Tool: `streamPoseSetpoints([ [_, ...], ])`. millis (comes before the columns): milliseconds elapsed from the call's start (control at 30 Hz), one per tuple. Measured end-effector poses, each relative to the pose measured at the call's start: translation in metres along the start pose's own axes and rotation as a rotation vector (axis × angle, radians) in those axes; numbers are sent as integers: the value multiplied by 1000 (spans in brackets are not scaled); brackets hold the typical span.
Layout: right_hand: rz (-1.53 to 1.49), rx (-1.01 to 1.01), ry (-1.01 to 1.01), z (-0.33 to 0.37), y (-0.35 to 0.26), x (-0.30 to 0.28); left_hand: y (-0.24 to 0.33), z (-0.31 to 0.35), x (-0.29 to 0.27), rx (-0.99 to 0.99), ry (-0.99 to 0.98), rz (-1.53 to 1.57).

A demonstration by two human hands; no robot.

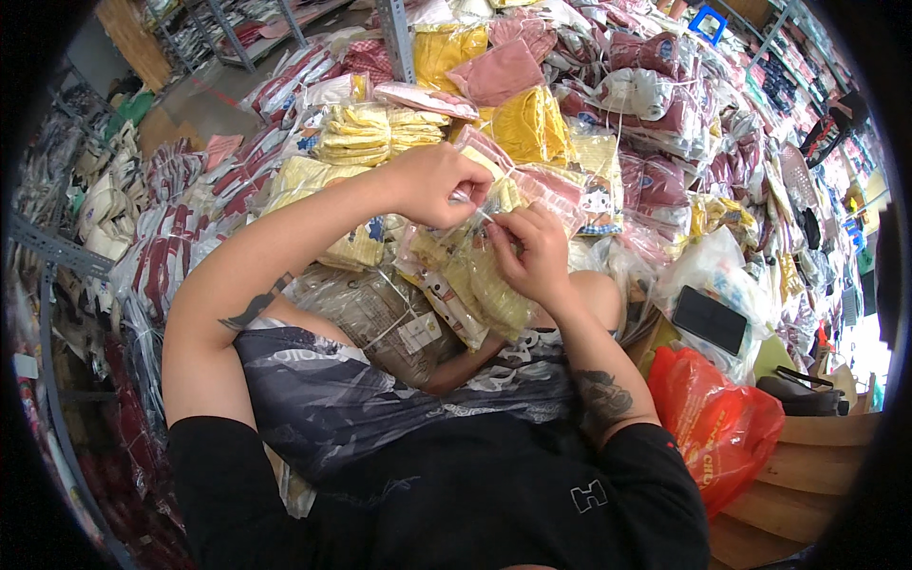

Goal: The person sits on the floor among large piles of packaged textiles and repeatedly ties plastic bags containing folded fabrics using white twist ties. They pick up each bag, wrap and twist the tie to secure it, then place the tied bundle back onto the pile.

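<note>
Bagged clothing [655, 104] fills the background. The left hand [443, 186] has a tight grip on a pale object [460, 196]; the right hand [534, 251] pinches white cord [485, 216] near a yellow packet [496, 293].

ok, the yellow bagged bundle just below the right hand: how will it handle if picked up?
Probably floppy: the yellow bagged bundle looks like soft cloth, wrinkled with no rigid edges. Likely slippery outside, since its clear plastic wrap shows glossy highlights. Unlikely to roll, as it looks more like a flattened, crumpled pack than a round one.
</note>
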State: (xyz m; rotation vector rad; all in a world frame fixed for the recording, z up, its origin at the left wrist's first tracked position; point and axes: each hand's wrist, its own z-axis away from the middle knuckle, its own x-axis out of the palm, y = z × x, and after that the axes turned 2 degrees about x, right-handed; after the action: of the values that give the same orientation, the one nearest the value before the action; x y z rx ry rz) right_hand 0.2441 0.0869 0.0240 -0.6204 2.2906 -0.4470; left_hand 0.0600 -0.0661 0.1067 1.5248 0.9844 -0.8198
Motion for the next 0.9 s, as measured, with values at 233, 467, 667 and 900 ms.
streamPoseSetpoints([
  [233, -28, 27, 21, 0, 2, 0, -15, 6, 10, -71, -63, 432],
  [467, -117, 142, 57, 6, 5, 2, -18, 9, -2, -168, 152, 267],
  [667, -103, 154, 77, 8, 7, 5, -8, 14, 8, -32, 102, -66],
  [900, -127, 153, 60, 8, 11, 5, 8, 6, 11, 90, 165, -244],
])
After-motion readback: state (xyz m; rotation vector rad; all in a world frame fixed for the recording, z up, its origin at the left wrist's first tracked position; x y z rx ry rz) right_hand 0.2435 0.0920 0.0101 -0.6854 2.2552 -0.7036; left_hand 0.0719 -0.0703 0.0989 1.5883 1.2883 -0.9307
